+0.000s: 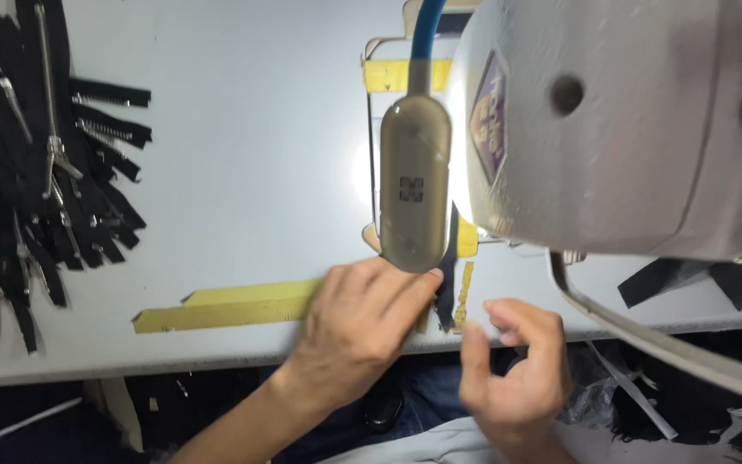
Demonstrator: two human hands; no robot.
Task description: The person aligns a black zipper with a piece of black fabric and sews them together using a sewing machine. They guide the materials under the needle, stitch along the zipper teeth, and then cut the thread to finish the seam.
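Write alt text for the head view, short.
Seen from above, a person's left hand presses a black strip flat on a white sewing table under the sewing machine head, while the right hand hovers at the table edge with curled fingers. A pile of black zippers lies at the far left, and yellow tape marks the tabletop.

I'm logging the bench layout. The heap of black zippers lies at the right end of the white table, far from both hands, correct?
Not quite. The head view shows the heap of black zippers at the left end of the white table, far from both hands.
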